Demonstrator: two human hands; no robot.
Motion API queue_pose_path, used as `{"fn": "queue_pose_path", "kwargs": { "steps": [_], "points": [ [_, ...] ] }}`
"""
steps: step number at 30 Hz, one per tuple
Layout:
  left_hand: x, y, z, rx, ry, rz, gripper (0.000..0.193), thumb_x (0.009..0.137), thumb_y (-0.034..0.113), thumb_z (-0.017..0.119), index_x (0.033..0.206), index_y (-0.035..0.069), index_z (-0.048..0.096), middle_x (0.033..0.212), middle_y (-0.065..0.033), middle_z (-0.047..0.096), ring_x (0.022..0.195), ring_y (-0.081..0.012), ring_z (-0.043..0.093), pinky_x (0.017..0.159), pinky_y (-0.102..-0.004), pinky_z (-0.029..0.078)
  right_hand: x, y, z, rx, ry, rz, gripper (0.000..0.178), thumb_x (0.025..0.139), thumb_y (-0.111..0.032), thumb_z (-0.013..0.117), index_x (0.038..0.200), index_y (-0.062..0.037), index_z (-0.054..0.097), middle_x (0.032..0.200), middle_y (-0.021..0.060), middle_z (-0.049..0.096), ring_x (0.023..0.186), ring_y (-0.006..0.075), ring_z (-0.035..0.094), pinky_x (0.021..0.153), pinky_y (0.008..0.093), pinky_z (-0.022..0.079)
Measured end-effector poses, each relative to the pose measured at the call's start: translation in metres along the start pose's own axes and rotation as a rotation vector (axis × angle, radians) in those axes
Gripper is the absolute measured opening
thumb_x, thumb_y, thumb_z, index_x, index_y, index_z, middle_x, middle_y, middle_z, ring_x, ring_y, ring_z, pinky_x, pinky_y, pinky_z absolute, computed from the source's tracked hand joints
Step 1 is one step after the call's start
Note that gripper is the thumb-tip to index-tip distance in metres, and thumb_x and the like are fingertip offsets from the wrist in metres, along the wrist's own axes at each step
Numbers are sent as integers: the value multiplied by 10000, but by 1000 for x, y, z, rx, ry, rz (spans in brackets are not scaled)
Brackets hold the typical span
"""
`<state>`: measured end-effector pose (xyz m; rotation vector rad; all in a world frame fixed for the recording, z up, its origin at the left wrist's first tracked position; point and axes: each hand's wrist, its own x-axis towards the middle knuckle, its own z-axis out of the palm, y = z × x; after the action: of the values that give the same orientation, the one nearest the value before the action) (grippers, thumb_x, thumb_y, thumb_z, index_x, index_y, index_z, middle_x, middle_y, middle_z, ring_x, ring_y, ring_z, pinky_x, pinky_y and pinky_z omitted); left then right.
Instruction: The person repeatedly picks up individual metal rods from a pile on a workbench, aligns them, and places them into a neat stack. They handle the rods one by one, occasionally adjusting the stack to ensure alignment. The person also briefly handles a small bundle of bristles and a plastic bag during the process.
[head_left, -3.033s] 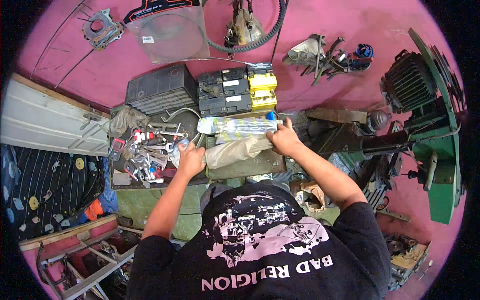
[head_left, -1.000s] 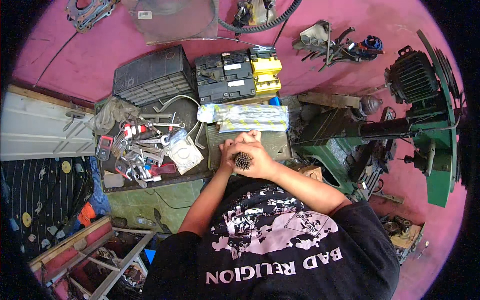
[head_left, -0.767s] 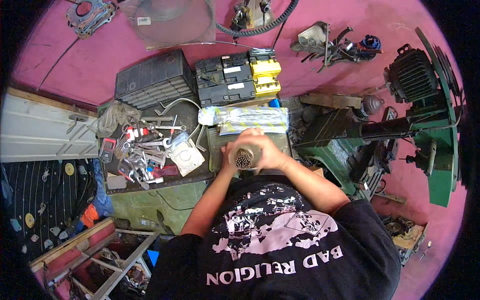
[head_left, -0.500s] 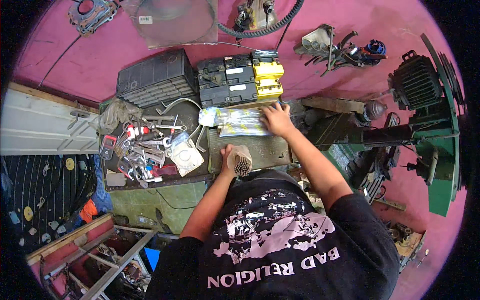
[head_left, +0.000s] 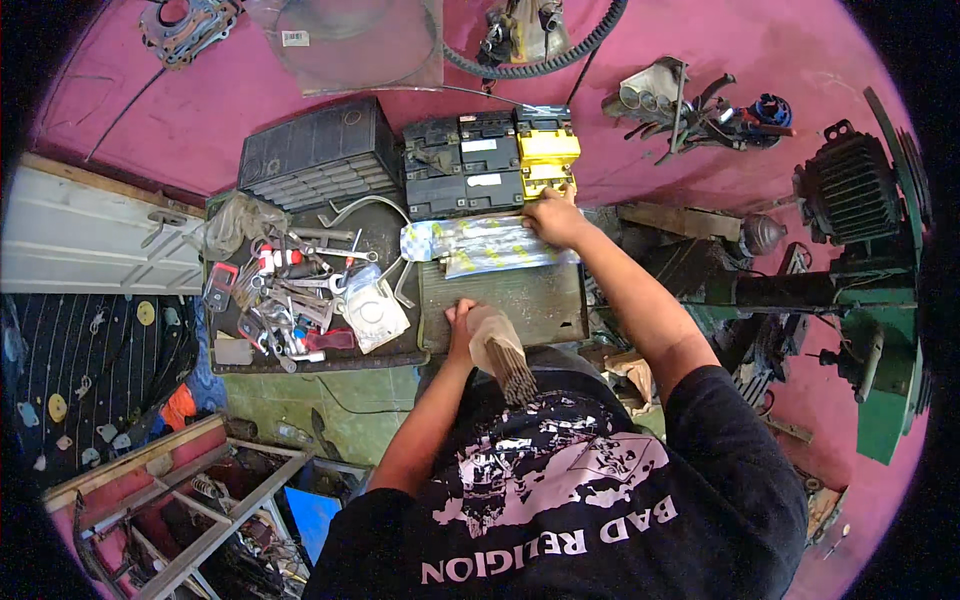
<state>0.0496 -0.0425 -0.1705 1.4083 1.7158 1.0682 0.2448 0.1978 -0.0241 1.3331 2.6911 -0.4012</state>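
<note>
My left hand (head_left: 461, 318) is closed around the upper end of a bundle of thin rods (head_left: 510, 368), which look like welding electrodes. A pale brownish wrapper covers most of the bundle, and the bare rod ends tilt down toward my shirt. Farther off, my right hand (head_left: 556, 217) has its fingers curled at the right end of a long, clear plastic packet (head_left: 490, 243) with yellow-green print. The packet lies flat along the back of a ribbed, dusty bench surface (head_left: 500, 305). Part of its right end is hidden under that hand.
Black batteries (head_left: 465, 185) and a yellow battery (head_left: 549, 148) stand behind the packet, beside a dark drawer cabinet (head_left: 322, 155). Wrenches and other hand tools (head_left: 300, 295) crowd the bench's left side. A green drill press (head_left: 885, 330) stands at right. A metal frame (head_left: 235, 520) is lower left.
The rod bundle has tipped and come out farther toward me and to the right, showing more wrapper. My right hand's fingers have curled in and shifted slightly toward the yellow battery.
</note>
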Motion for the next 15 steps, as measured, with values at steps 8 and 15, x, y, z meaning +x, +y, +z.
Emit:
{"fn": "queue_pose_path", "kwargs": {
  "steps": [8,15],
  "points": [
    [6,64,-31,165,-184,228,196,677,260,747,844,167,702,919,-14,634,1028,-273,438,948,-410,304,-1,-12,12,8,188,112,243,914,-341,618,982,-132,722,968,77,717,1132,277,550,1029,683,254],
    [11,66,-22,227,-210,301,216,667,247,756,854,144,723,861,-42,636,977,-277,490,928,-449,300,-20,-35,29,-109,518,177,316,889,-384,657,1160,-221,648,1157,9,664,1156,259,533,1002,635,273]
  ]
}}
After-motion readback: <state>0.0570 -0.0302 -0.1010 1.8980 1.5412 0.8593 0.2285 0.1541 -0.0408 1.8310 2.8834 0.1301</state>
